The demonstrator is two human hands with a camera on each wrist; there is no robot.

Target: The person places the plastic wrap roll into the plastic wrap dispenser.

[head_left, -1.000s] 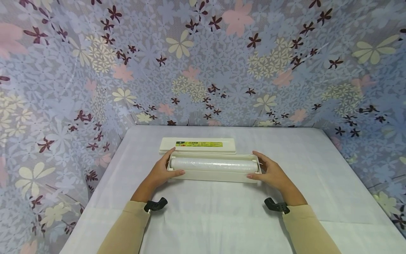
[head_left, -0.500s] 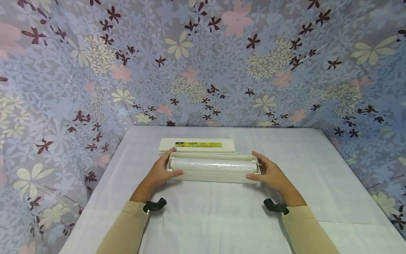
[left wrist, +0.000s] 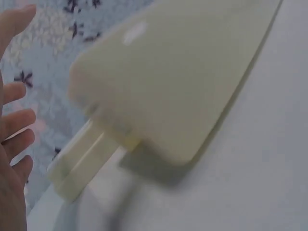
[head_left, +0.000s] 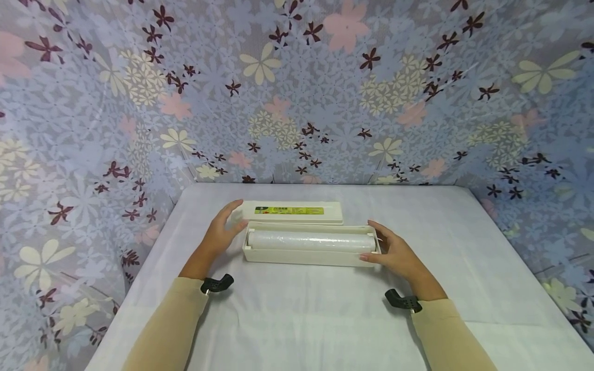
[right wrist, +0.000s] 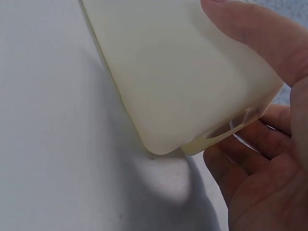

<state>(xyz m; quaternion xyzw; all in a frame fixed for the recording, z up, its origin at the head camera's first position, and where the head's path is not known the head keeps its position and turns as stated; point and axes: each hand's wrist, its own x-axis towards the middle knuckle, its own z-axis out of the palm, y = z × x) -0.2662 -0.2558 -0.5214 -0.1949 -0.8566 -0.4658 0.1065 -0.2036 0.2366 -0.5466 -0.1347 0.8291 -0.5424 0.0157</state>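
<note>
A cream plastic box (head_left: 301,257) lies lengthwise on the table with its top off, and a roll of clear plastic wrap (head_left: 311,240) rests inside it. Just behind the box is its long lid (head_left: 297,218), bearing a yellow-green label. My right hand (head_left: 396,252) grips the box's right end, thumb on the near side and fingers behind. Fingers spread and holding nothing, my left hand (head_left: 217,234) is off the box, beside the left ends of box and lid. In the left wrist view, a gap separates this hand (left wrist: 14,144) from the box (left wrist: 159,77).
A white cloth covers the table (head_left: 306,319). Floral curtains (head_left: 297,103) hang at the back and both sides. Each wrist wears a black camera mount, one on the left (head_left: 217,283) and one on the right (head_left: 403,301).
My left hand has let go of the box's left end and moved left and back, near the lid. The right hand keeps its grip, and the box stays in place.
</note>
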